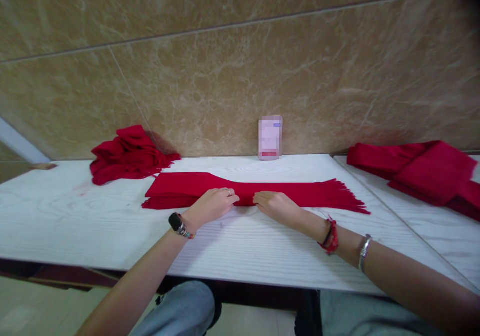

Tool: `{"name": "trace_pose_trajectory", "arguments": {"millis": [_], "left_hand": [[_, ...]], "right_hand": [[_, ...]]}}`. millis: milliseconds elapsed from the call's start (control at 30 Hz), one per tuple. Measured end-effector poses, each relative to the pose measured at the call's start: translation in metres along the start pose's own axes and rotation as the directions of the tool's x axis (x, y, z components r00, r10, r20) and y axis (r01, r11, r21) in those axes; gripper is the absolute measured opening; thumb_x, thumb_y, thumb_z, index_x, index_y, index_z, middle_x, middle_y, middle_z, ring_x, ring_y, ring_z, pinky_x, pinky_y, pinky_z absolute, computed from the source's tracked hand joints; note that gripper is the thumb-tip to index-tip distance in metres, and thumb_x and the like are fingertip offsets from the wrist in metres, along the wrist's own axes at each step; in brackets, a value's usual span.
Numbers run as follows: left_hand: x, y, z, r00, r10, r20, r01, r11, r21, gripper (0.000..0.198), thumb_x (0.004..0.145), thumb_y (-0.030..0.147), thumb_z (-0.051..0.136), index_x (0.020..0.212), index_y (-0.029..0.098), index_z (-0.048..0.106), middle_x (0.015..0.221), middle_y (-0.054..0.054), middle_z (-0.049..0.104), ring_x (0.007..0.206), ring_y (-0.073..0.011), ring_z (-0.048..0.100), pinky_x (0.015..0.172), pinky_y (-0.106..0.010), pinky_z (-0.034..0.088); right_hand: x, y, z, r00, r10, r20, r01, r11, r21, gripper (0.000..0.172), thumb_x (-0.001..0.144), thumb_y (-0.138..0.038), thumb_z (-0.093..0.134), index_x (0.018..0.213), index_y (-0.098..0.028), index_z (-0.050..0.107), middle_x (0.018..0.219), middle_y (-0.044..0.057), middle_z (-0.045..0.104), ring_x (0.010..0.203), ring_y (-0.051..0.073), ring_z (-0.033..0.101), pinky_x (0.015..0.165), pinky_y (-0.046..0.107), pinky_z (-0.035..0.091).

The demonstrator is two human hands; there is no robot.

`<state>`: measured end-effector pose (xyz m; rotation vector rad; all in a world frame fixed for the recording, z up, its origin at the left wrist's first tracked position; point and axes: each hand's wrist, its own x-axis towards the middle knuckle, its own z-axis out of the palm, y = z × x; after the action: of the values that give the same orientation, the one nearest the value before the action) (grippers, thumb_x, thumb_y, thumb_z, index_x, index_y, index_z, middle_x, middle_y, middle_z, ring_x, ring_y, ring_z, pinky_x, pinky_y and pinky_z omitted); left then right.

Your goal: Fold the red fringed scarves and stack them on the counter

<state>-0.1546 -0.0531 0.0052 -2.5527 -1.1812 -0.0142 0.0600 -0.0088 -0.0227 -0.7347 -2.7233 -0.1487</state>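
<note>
A red fringed scarf (277, 190) lies lengthwise on the white table, folded into a long strip. Its left part is layered and wider, and loose fringe spreads at the right end. My left hand (214, 204), with a ring and a dark watch at the wrist, grips the scarf's near edge around the middle. Just to the right, my right hand (276, 206) pinches the same edge, fingers curled over the cloth. A small gap separates the two hands. Both sets of fingertips are partly hidden against the fabric.
A crumpled red cloth with fringe (129, 156) sits at the back left. Another folded red cloth (423, 168) lies at the right, beyond a table seam. A blurred phone (270, 138) leans on the marbled wall (210, 86). The white table (93, 236) ends near my knees.
</note>
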Motion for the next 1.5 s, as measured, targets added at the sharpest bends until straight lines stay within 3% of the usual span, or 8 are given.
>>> {"name": "trace_pose_trajectory", "arguments": {"millis": [133, 500, 800, 1100, 1233, 1333, 1400, 1500], "left_hand": [[0.002, 0.002, -0.001, 1.0, 0.0, 0.006, 0.0, 1.0, 0.014, 0.013, 0.087, 0.015, 0.048, 0.093, 0.018, 0.059, 0.088, -0.003, 0.06, 0.08, -0.0172, 0.058, 0.068, -0.028, 0.045], [0.002, 0.0, 0.0, 0.998, -0.039, 0.043, 0.042, 0.996, -0.078, 0.014, 0.088, 0.014, 0.042, 0.089, 0.016, 0.056, 0.09, -0.004, 0.055, 0.079, -0.0152, 0.055, 0.067, -0.025, 0.045], [0.006, 0.006, 0.002, 1.0, 0.004, 0.012, -0.002, 0.995, -0.1, 0.012, 0.088, 0.017, 0.045, 0.092, 0.018, 0.056, 0.096, -0.004, 0.056, 0.086, -0.0164, 0.054, 0.078, -0.028, 0.043], [0.01, 0.007, -0.005, 0.998, -0.002, 0.067, 0.016, 0.977, -0.213, 0.03, 0.087, 0.008, 0.041, 0.105, 0.023, 0.059, 0.094, -0.002, 0.057, 0.083, -0.0141, 0.055, 0.071, -0.023, 0.043], [0.008, 0.004, -0.018, 0.996, 0.039, 0.083, -0.015, 0.961, -0.275, 0.025, 0.084, 0.016, 0.049, 0.105, 0.023, 0.061, 0.106, -0.003, 0.058, 0.095, -0.0167, 0.055, 0.084, -0.028, 0.042], [0.015, 0.004, -0.024, 0.993, 0.072, 0.089, -0.042, 0.955, -0.295, 0.021, 0.086, 0.025, 0.049, 0.099, 0.023, 0.064, 0.124, -0.004, 0.053, 0.117, -0.0202, 0.045, 0.098, -0.034, 0.033], [0.025, 0.007, -0.02, 0.997, 0.022, 0.07, 0.0, 0.953, -0.303, 0.027, 0.091, 0.028, 0.04, 0.107, 0.023, 0.061, 0.132, -0.005, 0.047, 0.124, -0.0188, 0.039, 0.102, -0.034, 0.028], [0.04, 0.015, -0.001, 0.993, -0.101, 0.065, 0.116, 0.943, -0.311, 0.04, 0.094, 0.033, 0.032, 0.13, 0.02, 0.043, 0.143, -0.008, 0.033, 0.132, -0.0201, 0.026, 0.105, -0.036, 0.023]], "right_hand": [[0.0, 0.001, -0.001, 0.999, 0.035, -0.022, -0.034, 0.999, 0.027, 0.015, 0.083, -0.007, 0.049, 0.084, -0.013, 0.064, 0.083, 0.007, 0.065, 0.076, 0.016, 0.061, 0.067, 0.025, 0.049], [-0.004, 0.007, 0.003, 0.982, -0.055, -0.182, 0.085, 0.983, 0.162, 0.016, 0.083, -0.012, 0.053, 0.082, -0.015, 0.069, 0.081, 0.007, 0.065, 0.074, 0.016, 0.06, 0.07, 0.027, 0.049], [-0.004, 0.009, -0.001, 0.987, -0.019, -0.159, 0.076, 0.929, 0.362, 0.017, 0.076, -0.006, 0.055, 0.08, -0.014, 0.069, 0.085, 0.008, 0.064, 0.079, 0.016, 0.06, 0.074, 0.027, 0.049], [-0.007, 0.021, -0.012, 0.999, 0.031, -0.019, -0.014, 0.825, 0.565, 0.018, 0.071, -0.004, 0.055, 0.072, -0.015, 0.068, 0.086, 0.007, 0.065, 0.087, 0.018, 0.062, 0.08, 0.028, 0.049], [-0.016, 0.03, -0.029, 0.992, 0.088, 0.086, -0.119, 0.868, 0.483, 0.026, 0.078, -0.018, 0.054, 0.102, -0.017, 0.065, 0.113, 0.01, 0.061, 0.108, 0.021, 0.055, 0.094, 0.036, 0.043], [-0.028, 0.037, -0.032, 0.926, 0.303, 0.225, -0.353, 0.906, 0.232, 0.052, 0.085, -0.036, 0.047, 0.134, -0.02, 0.039, 0.14, 0.014, 0.038, 0.128, 0.033, 0.033, 0.098, 0.057, 0.032], [-0.037, 0.04, -0.028, 0.87, 0.399, 0.288, -0.428, 0.903, 0.044, 0.055, 0.088, -0.043, 0.039, 0.139, -0.023, 0.029, 0.146, 0.012, 0.024, 0.132, 0.039, 0.018, 0.094, 0.068, 0.027], [-0.046, 0.04, -0.02, 0.858, 0.4, 0.324, -0.39, 0.916, -0.098, 0.051, 0.092, -0.044, 0.028, 0.14, -0.026, 0.028, 0.148, 0.01, 0.02, 0.133, 0.039, 0.012, 0.093, 0.07, 0.025]]}}
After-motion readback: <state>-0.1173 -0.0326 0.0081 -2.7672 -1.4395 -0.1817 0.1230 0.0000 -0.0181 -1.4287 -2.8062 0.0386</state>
